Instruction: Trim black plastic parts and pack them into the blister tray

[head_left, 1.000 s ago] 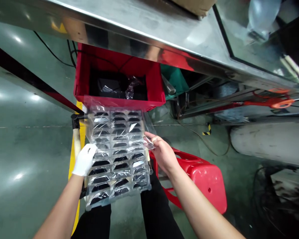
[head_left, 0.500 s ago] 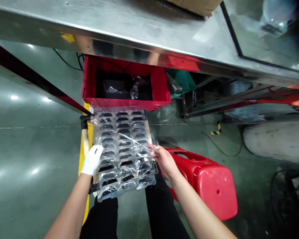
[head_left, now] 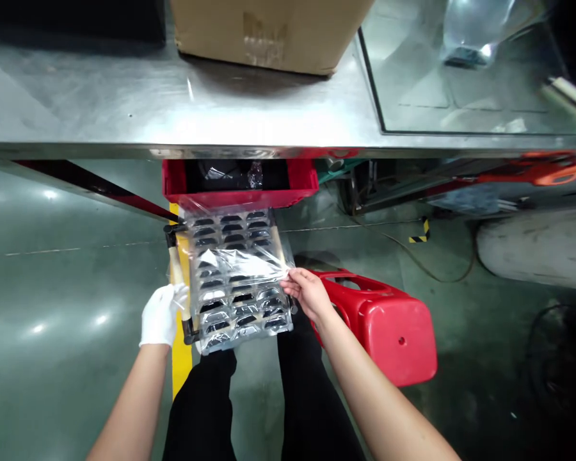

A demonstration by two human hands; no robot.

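A clear blister tray [head_left: 235, 275] with rows of small dark curved parts rests over my knees, wrapped in a clear plastic bag [head_left: 242, 262]. My left hand [head_left: 160, 315], in a white glove, grips the bag's left edge beside the tray. My bare right hand [head_left: 303, 291] pinches the bag's film at the tray's right edge, and the film is bunched up across the tray's middle. Beyond the tray stands a red crate [head_left: 240, 186] with crumpled plastic inside, partly hidden under the steel table [head_left: 100, 102].
A red plastic stool [head_left: 388, 326] lies on its side right of my legs. A cardboard box [head_left: 269, 29] sits on the steel table, with a glass panel [head_left: 461, 77] to its right. Cables and orange-handled tools [head_left: 547, 169] lie under the table. A yellow floor line [head_left: 180, 358] runs beneath.
My view has tilted up, showing the table top and box. My right hand has drawn the film back toward me so it bunches over the tray's middle; my left hand has slid lower.
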